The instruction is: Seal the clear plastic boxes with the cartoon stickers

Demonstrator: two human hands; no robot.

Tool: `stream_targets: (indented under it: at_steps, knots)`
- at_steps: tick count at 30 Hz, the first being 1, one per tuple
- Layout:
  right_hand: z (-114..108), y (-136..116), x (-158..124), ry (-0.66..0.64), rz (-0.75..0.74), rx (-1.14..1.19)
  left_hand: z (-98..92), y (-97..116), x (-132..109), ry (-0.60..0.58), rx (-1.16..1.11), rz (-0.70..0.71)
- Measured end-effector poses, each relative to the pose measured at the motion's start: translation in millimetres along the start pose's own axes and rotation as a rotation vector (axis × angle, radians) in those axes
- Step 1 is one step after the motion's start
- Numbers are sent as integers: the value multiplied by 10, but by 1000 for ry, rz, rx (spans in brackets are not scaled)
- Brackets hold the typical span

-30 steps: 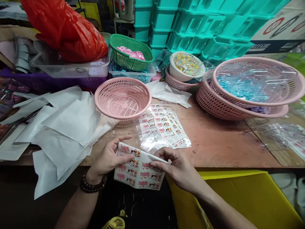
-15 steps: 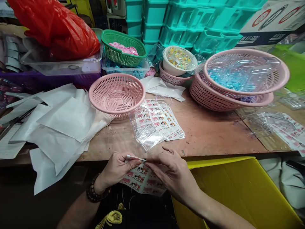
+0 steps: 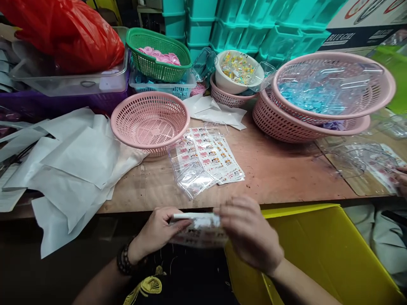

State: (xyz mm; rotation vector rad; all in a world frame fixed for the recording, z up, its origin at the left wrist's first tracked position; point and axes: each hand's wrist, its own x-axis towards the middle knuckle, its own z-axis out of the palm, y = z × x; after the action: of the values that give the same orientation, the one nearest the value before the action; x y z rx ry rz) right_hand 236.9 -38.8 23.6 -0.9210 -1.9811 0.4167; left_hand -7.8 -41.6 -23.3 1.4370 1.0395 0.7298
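My left hand (image 3: pixel 158 233) wears a dark bead bracelet and pinches the left end of a sticker sheet (image 3: pixel 197 239) printed with cartoon cats. The sheet's top edge is folded over, showing white, in front of the table edge. Across the sheet's right end lies my right hand (image 3: pixel 249 233), smeared by motion; whether its fingers grip the sheet cannot be made out. Just beyond my hands, clear plastic cases (image 3: pixel 193 180) rest partly on a stack of similar sticker sheets (image 3: pixel 219 156).
A pink basket (image 3: pixel 149 97) stands behind the stack, with loose white paper (image 3: pixel 76 161) to its left. Right of it are a bowl of small colourful pieces (image 3: pixel 219 67) and stacked pink baskets (image 3: pixel 270 123). Another person's hand (image 3: pixel 402 178) shows at the right edge. A yellow box (image 3: pixel 311 250) stands below.
My right hand has turned over the sheet's right end and is blurred. The sheet's top edge is now folded flat and wide. Another person's hand has appeared at the right edge.
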Motion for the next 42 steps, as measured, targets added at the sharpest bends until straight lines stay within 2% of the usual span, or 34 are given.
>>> stream_targets:
  at_steps: [3, 4, 6, 11, 14, 18, 20, 22, 25, 29, 32, 36, 39, 42]
  knots:
    - [0, 141, 165, 102, 311, 170, 39, 32, -29, 166, 359, 385]
    - [30, 199, 200, 94, 361, 208, 60, 36, -29, 194, 452, 471]
    - [120, 312, 233, 35, 394, 253, 111, 21, -19, 207, 598, 557]
    - [263, 503, 316, 42, 476, 346, 228, -123, 10, 183, 752, 577]
    - [187, 563, 499, -70, 593, 503, 264, -197, 17, 190, 738, 623]
    - [106, 517, 689, -177, 640, 640, 288, -230, 39, 218, 716, 658]
    - [160, 450, 677, -168, 646, 656, 295, -236, 51, 233, 706, 667]
    - [267, 390, 605, -106, 646, 650, 300, -247, 58, 233, 712, 668]
    - [419, 357, 480, -14, 622, 607, 312, -272, 63, 224, 738, 664]
    - [460, 385, 414, -50, 591, 562, 352, -301, 79, 254, 751, 656]
    - [430, 416, 392, -44, 513, 488, 384, -310, 91, 273, 747, 661]
    - [427, 492, 283, 37, 282, 340, 343, -297, 66, 246, 656, 664]
    - [456, 551, 179, 13, 68, 154, 219, -263, 31, 220, 579, 672]
    - [474, 563, 145, -22, -140, 13, 73, -226, 42, 188, 597, 641]
